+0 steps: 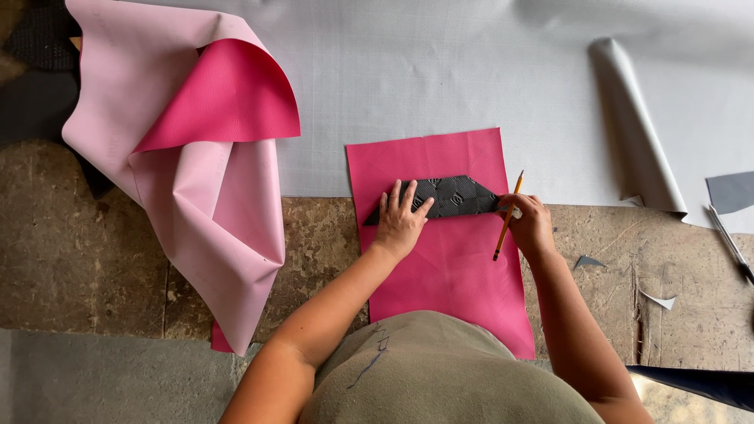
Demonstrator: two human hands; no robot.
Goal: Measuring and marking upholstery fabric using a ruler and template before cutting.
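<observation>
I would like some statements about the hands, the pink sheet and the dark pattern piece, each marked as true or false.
1. The left hand lies flat on the dark pattern piece. True.
2. The right hand holds scissors. False: it holds a yellow pencil.
3. The dark pattern piece lies on the flat pink sheet. True.
4. The flat pink sheet lies wholly on the grey material. False: only its upper part overlaps it; the rest lies on the worn brown floor.
5. The crumpled pink sheet is at the right of the hands. False: it is at their left.
</observation>
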